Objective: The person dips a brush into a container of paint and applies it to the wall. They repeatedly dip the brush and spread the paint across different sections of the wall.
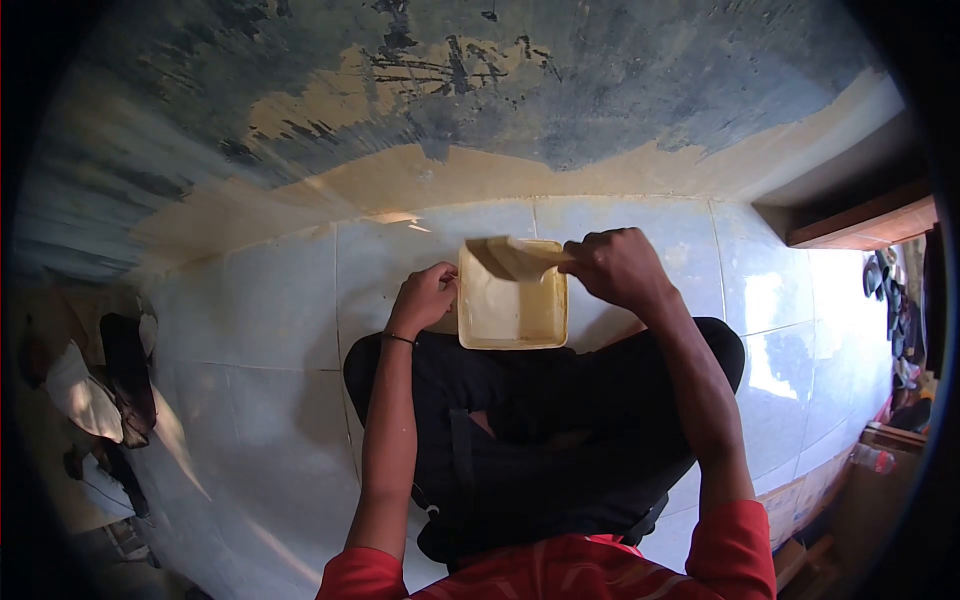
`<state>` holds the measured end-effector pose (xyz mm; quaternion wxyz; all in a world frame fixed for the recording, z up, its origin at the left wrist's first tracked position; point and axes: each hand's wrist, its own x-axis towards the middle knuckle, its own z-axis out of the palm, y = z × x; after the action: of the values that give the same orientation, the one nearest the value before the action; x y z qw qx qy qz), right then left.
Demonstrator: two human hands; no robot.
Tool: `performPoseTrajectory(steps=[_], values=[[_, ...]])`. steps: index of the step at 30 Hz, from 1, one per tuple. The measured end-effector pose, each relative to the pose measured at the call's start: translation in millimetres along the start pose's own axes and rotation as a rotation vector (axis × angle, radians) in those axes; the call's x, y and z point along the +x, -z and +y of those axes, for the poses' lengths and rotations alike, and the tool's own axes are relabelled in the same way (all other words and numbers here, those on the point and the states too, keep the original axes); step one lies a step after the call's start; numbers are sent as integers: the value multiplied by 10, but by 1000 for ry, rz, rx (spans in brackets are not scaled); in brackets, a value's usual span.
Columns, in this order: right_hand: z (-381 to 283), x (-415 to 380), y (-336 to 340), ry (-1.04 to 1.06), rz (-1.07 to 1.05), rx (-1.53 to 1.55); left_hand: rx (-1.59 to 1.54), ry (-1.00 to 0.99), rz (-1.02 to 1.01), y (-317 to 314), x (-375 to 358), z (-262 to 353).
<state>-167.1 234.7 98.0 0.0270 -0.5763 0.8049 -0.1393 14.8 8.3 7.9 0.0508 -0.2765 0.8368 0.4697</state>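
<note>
White tiled floor [270,300] below a half-plastered wall. Square tray [513,310] lies ahead at twelve o'clock. Left hand [424,297] grips its nine o'clock rim; right hand [615,268] grasps a broad scraper [515,258], blade pointing toward nine o'clock over the far rim.

**Materials and finishes, seated work area**

Square tray [513,315]: looks like moulded plastic, coated all over in a smooth, matt, cream-tan putty or paint. Flat blade [512,258] (a putty knife or scraper, by its shape): smeared in the same tan coating, so its own material cannot be told. Floor tiles [270,300]: pale, polished, glossy, with bright glare patches. Wall [480,90]: rough blue-grey plaster, scuffed and scratched, with matt tan filler spread across its lower band. Trousers [560,430]: black matt cloth. Sleeves [735,540]: red matt cloth. Wristband [398,338]: thin, dark, material unclear. Ledge [865,225]: brown wood, dull finish.
</note>
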Motion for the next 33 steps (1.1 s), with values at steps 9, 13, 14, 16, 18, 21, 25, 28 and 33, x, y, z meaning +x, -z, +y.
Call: performPoseTrajectory(steps=[9,13,14,16,18,21,25,28,33], values=[[63,-12,-8,-24,-43,0,7,4,12,-18,0,-12],[28,-34,-64,-23,-113,2,28,6,15,-6,-22,40],[1,-26,-61,-23,-113,4,29,7,15,-8,-21,37],[-51,-7,-47,28,-221,63,2,20,4,-6,-15,26],[-44,-8,-47,30,-200,92,8,17,-1,-6,-8,-2],[5,-13,-37,-14,-101,81,13,7,-2,-10,3,-14],[6,-39,-94,-58,-144,6,19,11,-1,-7,-6,10],[-65,-19,-106,-3,-221,42,12,16,-17,-3,-2,-1],[-29,0,-44,7,-205,101,9,19,-20,-9,5,-30]])
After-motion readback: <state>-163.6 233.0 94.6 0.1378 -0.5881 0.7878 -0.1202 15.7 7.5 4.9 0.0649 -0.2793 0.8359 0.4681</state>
